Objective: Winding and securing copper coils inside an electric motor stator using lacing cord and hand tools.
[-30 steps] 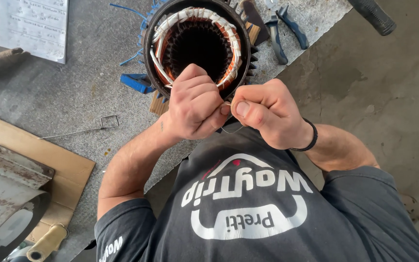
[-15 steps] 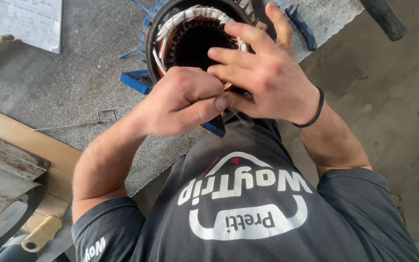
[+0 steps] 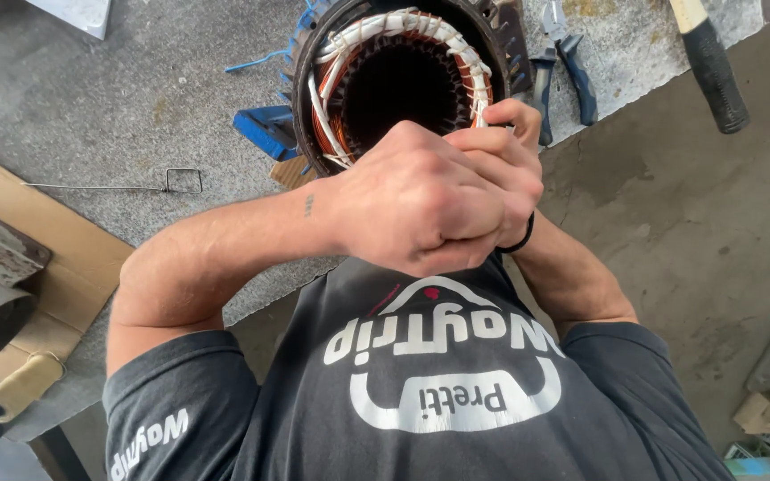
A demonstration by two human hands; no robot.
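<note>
Both hands, left hand (image 3: 421, 209) and right hand (image 3: 501, 156), clenched at stator (image 3: 394, 80) rim on bench (image 3: 135, 107); grip contents hidden; risk of nicking copper windings (image 3: 470, 76).

Motor stator (image 3: 394, 80): dark casing, copper-orange windings, white sleeving bands around the coil ends. Pliers (image 3: 563, 62): blue handles, grey jaws. Hammer handle (image 3: 713, 64): black grip with a cream section. Desk (image 3: 135, 98): mottled grey. Board (image 3: 55, 267): pale tan. T-shirt (image 3: 438, 383): charcoal with white print and 1 small red mark. Wristband (image 3: 522, 239): black.
</note>
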